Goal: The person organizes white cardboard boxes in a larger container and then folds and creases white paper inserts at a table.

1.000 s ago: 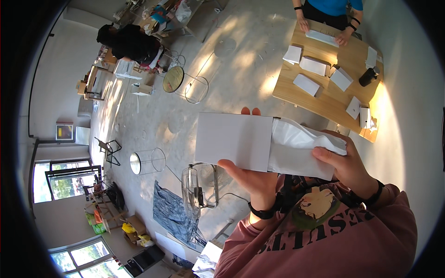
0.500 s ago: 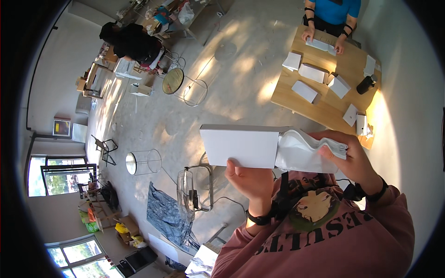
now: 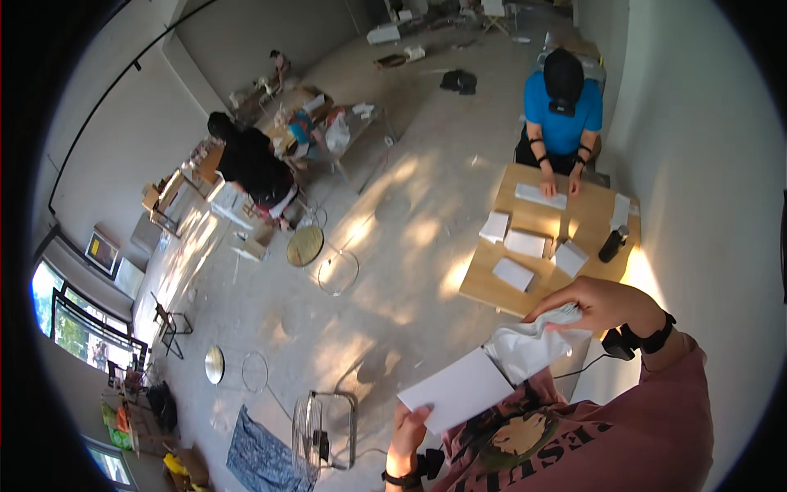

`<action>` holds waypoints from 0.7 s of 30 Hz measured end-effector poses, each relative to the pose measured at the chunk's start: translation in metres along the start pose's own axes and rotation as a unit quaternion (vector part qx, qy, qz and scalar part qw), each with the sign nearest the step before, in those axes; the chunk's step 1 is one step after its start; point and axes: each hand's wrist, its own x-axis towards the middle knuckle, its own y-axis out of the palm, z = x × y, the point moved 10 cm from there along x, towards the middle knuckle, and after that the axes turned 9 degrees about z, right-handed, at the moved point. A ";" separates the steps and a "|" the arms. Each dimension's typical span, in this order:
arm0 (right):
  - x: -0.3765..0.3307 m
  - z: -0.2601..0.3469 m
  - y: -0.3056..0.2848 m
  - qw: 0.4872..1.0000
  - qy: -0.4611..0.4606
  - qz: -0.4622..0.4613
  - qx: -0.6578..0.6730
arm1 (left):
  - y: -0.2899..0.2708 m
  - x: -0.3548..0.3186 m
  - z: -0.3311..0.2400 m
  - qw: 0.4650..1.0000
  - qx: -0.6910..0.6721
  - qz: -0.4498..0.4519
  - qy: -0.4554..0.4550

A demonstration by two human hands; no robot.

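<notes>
A flat white box (image 3: 457,389) is tilted in front of my chest, its right end up. My left hand (image 3: 407,430) is closed round its lower left end, thumb on the broad face. From the box's upper right end a crumpled white plastic bag (image 3: 525,351) sticks out. My right hand (image 3: 605,302) grips the bag's far end, with fingers pinched over the bunched film. Whether anything lies inside the bag or box cannot be seen.
Ahead to the right, a wooden table (image 3: 482,275) bears several white boxes (image 3: 526,243) and a black bottle (image 3: 612,243). A co-worker in blue (image 3: 566,115) sits behind it. A metal fan (image 3: 321,439), a blue-grey cloth (image 3: 264,455) and round stools (image 3: 305,246) stand or lie leftward.
The box has moved down in view and tilted from nearly level, its right end now higher. Both hands keep their hold. The view has swung up, showing more of the room.
</notes>
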 end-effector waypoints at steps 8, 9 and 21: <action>0.006 0.006 0.038 0.960 0.016 0.265 -0.090 | 0.084 0.002 0.026 0.906 0.269 0.240 -0.224; 0.006 0.003 0.047 0.947 0.023 0.302 -0.105 | 0.096 -0.002 0.034 0.901 0.251 0.263 -0.235; 0.028 0.048 0.054 0.932 0.044 0.330 -0.142 | 0.114 0.021 0.010 0.963 0.189 0.183 -0.066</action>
